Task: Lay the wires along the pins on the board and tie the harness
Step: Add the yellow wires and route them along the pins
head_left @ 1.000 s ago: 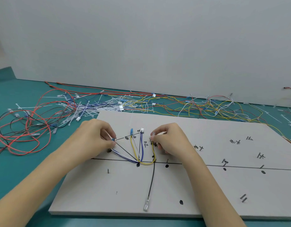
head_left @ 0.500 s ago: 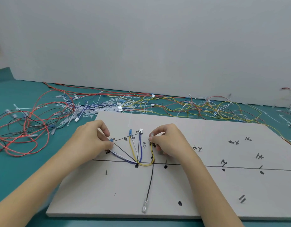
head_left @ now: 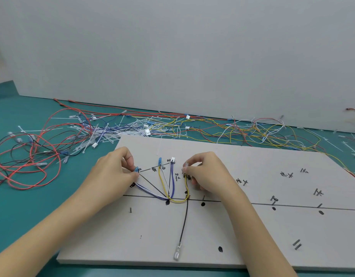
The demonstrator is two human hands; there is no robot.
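Left hand [head_left: 114, 172] shifted slightly along wires [head_left: 152, 191]

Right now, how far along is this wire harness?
Early. A few wires already fan from one junction on the board. The left hand pinches a blue terminal; the right hand places the yellow wire. No ties visible; right-side pins bare.

board's [head_left: 242, 162] right half open between scattered pins [head_left: 297, 244], loose wires [head_left: 28, 156] crowding far and left table
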